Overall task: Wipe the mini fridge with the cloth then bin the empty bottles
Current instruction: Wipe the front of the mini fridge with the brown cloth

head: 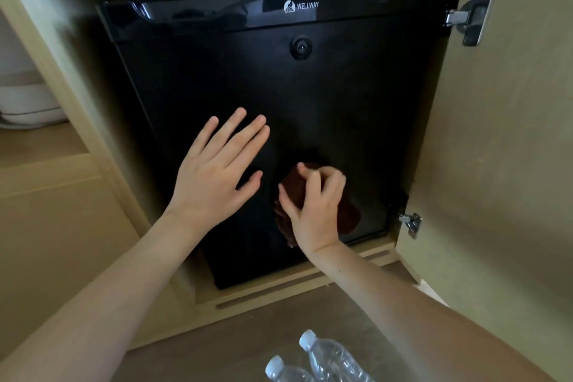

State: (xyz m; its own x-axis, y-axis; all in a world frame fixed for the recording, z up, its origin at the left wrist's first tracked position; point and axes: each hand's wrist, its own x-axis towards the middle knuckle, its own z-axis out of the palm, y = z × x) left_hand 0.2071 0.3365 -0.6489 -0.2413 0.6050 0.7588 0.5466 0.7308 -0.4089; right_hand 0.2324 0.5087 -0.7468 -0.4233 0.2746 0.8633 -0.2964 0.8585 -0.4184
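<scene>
The right hand (313, 211) has its fingers curled round the dark red cloth (350, 217), pressed low on the mini fridge door (341, 96) near the bottom right corner — so most of the door lies up and left of it. The left hand (214, 177) is flat on the door just beside, fingers spread. The bottles (328, 357) lie on the floor (248, 335) below — nearer the right arm.

Dim, warm light. The glossy black mini fridge door (310, 96) loses detail in shadow, with faint glare along its top trim. The right hand (313, 211) on the crumpled dark red cloth (350, 217) is motion-blurred; the flat left hand (214, 177) is sharper. Wide-angle distortion bows the beige wooden cabinet frame (71, 96) at the edges.
</scene>
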